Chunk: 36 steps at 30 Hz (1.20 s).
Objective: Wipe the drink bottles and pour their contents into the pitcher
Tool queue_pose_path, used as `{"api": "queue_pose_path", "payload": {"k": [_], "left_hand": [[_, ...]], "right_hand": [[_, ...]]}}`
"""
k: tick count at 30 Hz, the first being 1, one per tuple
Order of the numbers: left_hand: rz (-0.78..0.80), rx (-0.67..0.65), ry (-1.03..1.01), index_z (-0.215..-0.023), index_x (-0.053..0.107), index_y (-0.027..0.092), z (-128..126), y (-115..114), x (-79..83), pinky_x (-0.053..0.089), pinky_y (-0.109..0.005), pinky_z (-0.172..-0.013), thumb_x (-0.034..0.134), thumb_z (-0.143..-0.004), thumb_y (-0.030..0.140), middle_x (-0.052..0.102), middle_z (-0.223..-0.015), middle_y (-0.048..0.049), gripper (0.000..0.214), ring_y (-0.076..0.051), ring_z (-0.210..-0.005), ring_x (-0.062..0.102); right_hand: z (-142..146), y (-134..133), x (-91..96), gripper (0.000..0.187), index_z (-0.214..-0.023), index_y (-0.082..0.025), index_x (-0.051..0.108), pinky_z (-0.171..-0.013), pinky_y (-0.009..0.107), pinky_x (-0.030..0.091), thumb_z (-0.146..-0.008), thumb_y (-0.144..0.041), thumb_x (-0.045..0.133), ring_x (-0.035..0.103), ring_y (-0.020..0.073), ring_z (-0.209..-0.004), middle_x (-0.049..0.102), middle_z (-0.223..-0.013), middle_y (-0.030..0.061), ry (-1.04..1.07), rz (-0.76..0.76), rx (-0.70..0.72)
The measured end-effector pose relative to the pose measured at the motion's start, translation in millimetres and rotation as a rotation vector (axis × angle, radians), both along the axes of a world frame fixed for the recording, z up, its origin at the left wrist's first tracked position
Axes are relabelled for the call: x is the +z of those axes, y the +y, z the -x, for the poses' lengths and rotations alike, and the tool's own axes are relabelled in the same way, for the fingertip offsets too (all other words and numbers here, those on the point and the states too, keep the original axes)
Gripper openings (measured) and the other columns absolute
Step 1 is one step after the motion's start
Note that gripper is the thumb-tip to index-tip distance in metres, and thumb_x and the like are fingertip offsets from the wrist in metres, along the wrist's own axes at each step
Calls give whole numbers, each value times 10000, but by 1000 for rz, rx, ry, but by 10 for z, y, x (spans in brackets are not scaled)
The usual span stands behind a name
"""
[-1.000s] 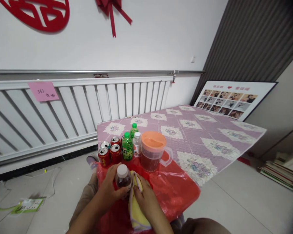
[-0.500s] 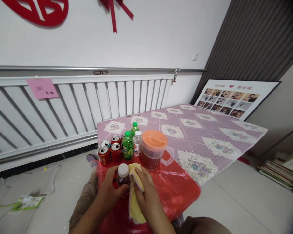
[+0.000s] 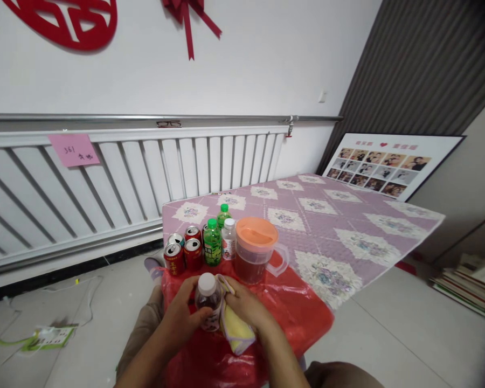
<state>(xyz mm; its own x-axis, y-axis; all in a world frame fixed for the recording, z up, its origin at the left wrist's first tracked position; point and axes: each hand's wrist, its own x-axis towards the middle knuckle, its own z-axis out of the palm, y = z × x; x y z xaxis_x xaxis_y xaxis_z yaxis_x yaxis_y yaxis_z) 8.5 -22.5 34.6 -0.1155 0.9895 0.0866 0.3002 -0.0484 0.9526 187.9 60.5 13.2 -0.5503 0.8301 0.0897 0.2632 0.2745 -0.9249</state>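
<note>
My left hand (image 3: pixel 185 311) is wrapped round a small bottle (image 3: pixel 208 297) with a white cap and dark liquid, held upright just above a red plastic sheet (image 3: pixel 295 318). My right hand (image 3: pixel 244 305) grips a yellow cloth (image 3: pixel 237 330) and presses it against the bottle's right side. Both hands are at the near end of the table, directly in front of an orange-lidded pitcher (image 3: pixel 256 256) of dark drink.
Red cans (image 3: pixel 184 252), two green bottles (image 3: pixel 212 242) and a small clear bottle (image 3: pixel 228 239) stand beside the pitcher. The table carries a purple patterned cloth (image 3: pixel 327 226). A white radiator (image 3: pixel 125 178) runs along the wall; a photo board (image 3: pixel 383 164) leans at right; books (image 3: pixel 466 283) lie on the floor.
My right hand has slid the yellow cloth from the bottle's top down its right side, and the bottle has turned slightly in my left hand.
</note>
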Motion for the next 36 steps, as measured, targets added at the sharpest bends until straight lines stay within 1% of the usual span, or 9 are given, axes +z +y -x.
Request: {"api": "queue_pose_path", "payload": {"k": [6, 11, 14, 16, 18, 22, 28, 32, 36], "left_hand": [[-17, -4, -6, -1224, 541, 179, 1, 7, -29, 472, -442, -998, 676, -694, 161, 617, -1249, -108, 547, -289, -1152, 582], [0, -18, -25, -1236, 519, 183, 11, 10, -41, 459, -434, -1009, 669, -698, 156, 594, -1271, -102, 560, -278, -1163, 565], [8, -25, -24, -1245, 505, 180, 13, 11, -39, 461, -422, -1002, 663, -700, 152, 592, -1267, -96, 568, -267, -1144, 570], [9, -29, -26, -1248, 501, 179, 15, 12, -40, 466, -417, -992, 659, -705, 150, 599, -1251, -94, 566, -262, -1126, 579], [2, -31, -27, -1249, 501, 176, 18, 12, -43, 464, -417, -996, 654, -705, 142, 600, -1251, -96, 566, -263, -1131, 579], [-16, -19, 4, -1252, 508, 172, 18, 5, -53, 439, -433, -1031, 656, -706, 139, 590, -1279, -105, 567, -276, -1181, 554], [-24, -38, 24, -1258, 507, 174, 40, 9, -40, 438, -448, -1032, 649, -712, 140, 590, -1289, -113, 565, -286, -1184, 555], [12, -117, 6, -1253, 524, 188, 104, 39, 7, 464, -427, -997, 656, -705, 154, 596, -1274, -103, 565, -284, -1153, 574], [58, -159, -6, -1263, 524, 201, 137, 61, 42, 470, -417, -986, 647, -687, 136, 612, -1246, -86, 592, -275, -1129, 585]], "right_hand": [[-16, -203, -108, 554, -1322, -165, 536, -1089, 407, 364, -779, -101, 444, 544, 225, -1248, 601, -1340, 114, -43, 2, -111], [-10, -324, 115, 456, -1300, -185, 494, -1033, 402, 410, -845, -205, 477, 563, 240, -1201, 589, -1329, 119, 42, 19, -241], [18, -307, 272, 418, -1279, -220, 496, -969, 381, 450, -866, -282, 524, 598, 239, -1131, 618, -1280, 91, 124, 27, -223], [48, -262, 306, 421, -1281, -239, 496, -956, 374, 454, -872, -323, 547, 604, 239, -1121, 627, -1268, 74, 153, 54, -201], [79, -209, 269, 436, -1297, -250, 484, -936, 369, 466, -878, -356, 551, 621, 238, -1101, 647, -1239, 64, 174, 112, -188], [101, -148, 74, 443, -1315, -229, 451, -887, 366, 495, -906, -395, 492, 656, 233, -1047, 670, -1197, 82, 155, 226, -213], [24, -238, -121, 377, -1190, -174, 551, -980, 410, 437, -864, -361, 533, 614, 273, -1134, 655, -1216, 136, 71, 203, -252], [-9, -387, -90, 427, -1251, -179, 527, -1043, 404, 390, -848, -322, 535, 567, 264, -1214, 612, -1293, 138, 23, 132, -294], [5, -515, 75, 495, -1325, -191, 475, -1028, 394, 423, -848, -311, 524, 568, 252, -1215, 584, -1334, 134, 47, 57, -373]]}}
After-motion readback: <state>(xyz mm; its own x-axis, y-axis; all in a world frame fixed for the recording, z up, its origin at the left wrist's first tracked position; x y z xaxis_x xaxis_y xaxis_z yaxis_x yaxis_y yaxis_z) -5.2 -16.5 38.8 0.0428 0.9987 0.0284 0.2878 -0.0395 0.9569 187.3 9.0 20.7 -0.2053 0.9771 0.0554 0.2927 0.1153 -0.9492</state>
